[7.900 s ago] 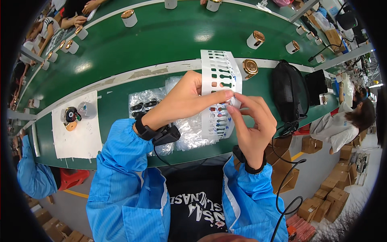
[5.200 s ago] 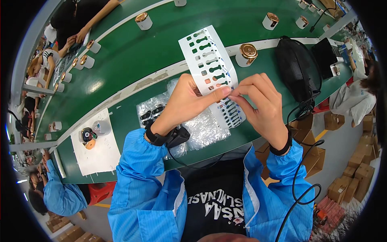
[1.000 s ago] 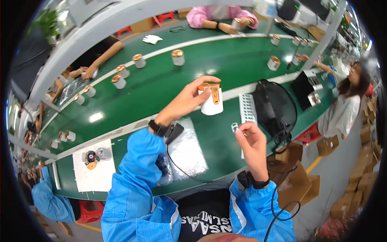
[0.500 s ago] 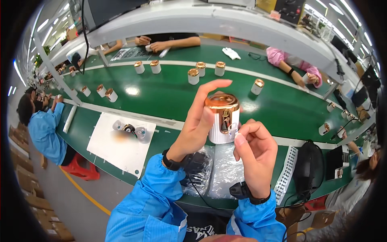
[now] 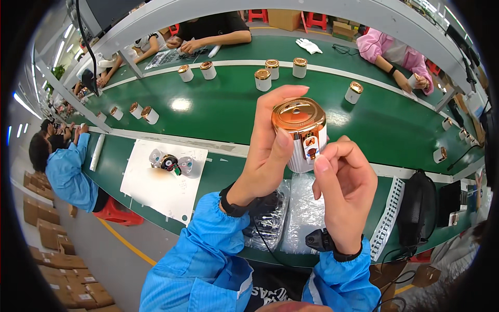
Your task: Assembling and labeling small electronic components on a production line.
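Observation:
My left hand (image 5: 266,165) grips a small cylindrical device (image 5: 298,120) with a shiny copper-gold top and a white ribbed body. The device is held up over the bench, tilted so its top shows, with my fingers behind it and my thumb on the near side. On its side lies a small white-edged piece (image 5: 311,144), rounded at its top and set along the upright gold panel. The thumb and forefinger of my right hand (image 5: 347,188) are pinched at that piece's lower end. I cannot tell whether it is fixed to the device.
Similar gold-topped cylinders (image 5: 263,79) stand on the green belt (image 5: 218,112) beyond. At left, a white sheet (image 5: 156,192) bears clear cups and a dark round part. Clear plastic bags (image 5: 304,218) lie below my hands; a strip of labels (image 5: 387,221) and black mesh bag (image 5: 418,213) are at right.
The device now tilts more toward me, showing its top. The small white-edged piece, earlier at the panel's lower right, now lies over the panel. My right fingertips have moved with it.

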`<state>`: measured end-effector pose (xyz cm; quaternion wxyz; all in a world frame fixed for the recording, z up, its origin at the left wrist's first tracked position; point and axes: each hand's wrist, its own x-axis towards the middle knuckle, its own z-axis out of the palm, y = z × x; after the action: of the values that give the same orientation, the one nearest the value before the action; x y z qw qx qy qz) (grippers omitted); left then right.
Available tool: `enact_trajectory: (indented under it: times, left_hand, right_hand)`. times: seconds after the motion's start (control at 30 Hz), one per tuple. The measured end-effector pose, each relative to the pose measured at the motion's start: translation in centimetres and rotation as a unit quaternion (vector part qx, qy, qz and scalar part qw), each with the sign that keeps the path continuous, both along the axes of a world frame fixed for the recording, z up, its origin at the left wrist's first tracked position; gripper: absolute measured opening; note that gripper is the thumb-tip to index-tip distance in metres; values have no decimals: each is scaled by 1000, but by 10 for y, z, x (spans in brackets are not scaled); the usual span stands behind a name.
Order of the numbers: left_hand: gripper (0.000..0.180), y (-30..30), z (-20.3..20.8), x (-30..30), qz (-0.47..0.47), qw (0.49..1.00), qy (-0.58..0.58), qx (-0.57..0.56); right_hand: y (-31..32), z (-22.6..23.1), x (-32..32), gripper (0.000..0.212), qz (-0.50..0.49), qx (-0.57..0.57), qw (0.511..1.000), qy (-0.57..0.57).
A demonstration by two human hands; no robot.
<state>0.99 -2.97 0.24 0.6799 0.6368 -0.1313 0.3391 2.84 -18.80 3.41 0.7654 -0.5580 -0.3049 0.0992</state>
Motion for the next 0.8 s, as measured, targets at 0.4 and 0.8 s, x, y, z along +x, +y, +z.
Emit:
enact_trajectory:
  times: [0.4,0.8]
  left_hand:
    - [81,-7,1,2,16,1000,-22,-11]
    - [80,-8,2,1,13,999,-28,-6]
  right_hand:
    - [-1,1,3,7,2,15,998,56]
    - [-2,0,2,9,2,13,999,41]
